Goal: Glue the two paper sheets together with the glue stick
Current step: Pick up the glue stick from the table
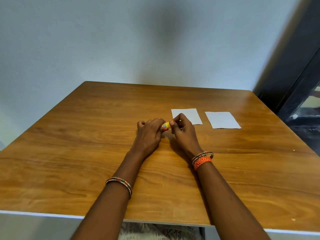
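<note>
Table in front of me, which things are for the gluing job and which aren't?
For the job: glue stick, held by both hands; left paper sheet; right paper sheet.
Not part of it: bangles, orange wristband.

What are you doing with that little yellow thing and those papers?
A person is holding a small yellow glue stick between both hands, the left hand and the right hand, just above the wooden table. It looks like they may be getting it open, though the cap is hidden by fingers. Two white paper sheets lie flat side by side, apart and not yet glued: the nearer sheet is partly behind the right hand, the other sheet further right.
</note>
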